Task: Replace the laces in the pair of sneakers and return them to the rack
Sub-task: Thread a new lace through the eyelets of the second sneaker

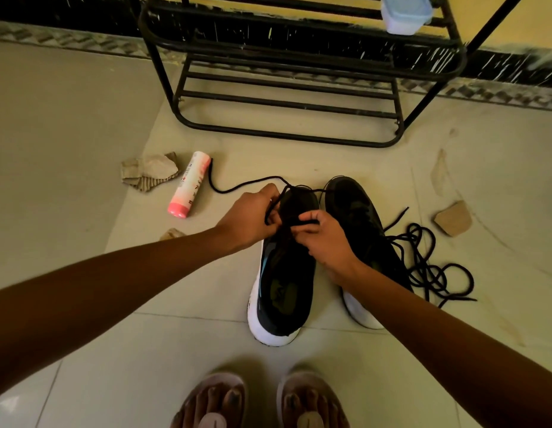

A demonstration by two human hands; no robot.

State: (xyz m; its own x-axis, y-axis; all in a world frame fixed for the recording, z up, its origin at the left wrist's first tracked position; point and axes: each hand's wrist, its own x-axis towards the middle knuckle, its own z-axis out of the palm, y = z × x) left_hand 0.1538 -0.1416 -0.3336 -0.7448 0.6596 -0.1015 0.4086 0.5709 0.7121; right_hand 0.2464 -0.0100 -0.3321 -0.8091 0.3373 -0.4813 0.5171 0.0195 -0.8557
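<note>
Head view showed two black sneakers with white soles standing side by side on the tiled floor (67,149) at the centre of the frame, toes pointing toward the top. Both hands worked over the front half of the first sneaker (284,304). The left hand (250,217) had its fingers curled, pinching a black lace (237,187) at the sneaker's left edge. The right hand (324,239) had its fingers bent tight, holding a stretch of the same lace across the top of the shoe. From there the lace trailed toward the upper left, ending beside a pink spray can (189,183) that lay on the floor. The second sneaker (355,205) stood just right of the first, partly under the right wrist. A loose black lace (429,273) lay tangled at its right. A black metal rack (287,104) stood at the top, with a clear plastic box (406,13) on an upper shelf. Crumpled cardboard (148,171) lay left of the can, and another scrap (453,218) at the right. Sandalled feet (213,400) showed at the bottom edge.
</note>
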